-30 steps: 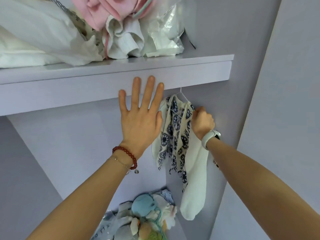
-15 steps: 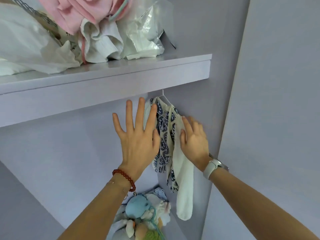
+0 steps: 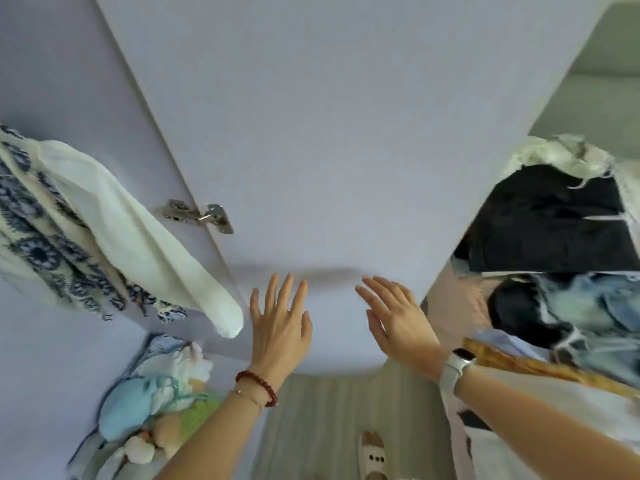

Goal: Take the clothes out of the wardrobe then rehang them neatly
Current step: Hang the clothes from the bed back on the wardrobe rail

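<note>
While no writing is legible, both hands, left [image 3: 280,327] and right [image 3: 398,318], spread empty before the wardrobe door [image 3: 346,133].

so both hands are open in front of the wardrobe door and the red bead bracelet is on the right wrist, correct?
Not quite. In the head view both the left hand and the right hand are open before the wardrobe door, but the red bead bracelet is on the left wrist; the right wrist wears a watch.

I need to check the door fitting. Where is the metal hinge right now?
In the head view, the metal hinge sits left of centre on the wardrobe door's edge, just right of the hanging patterned garment, above the left hand.
</note>
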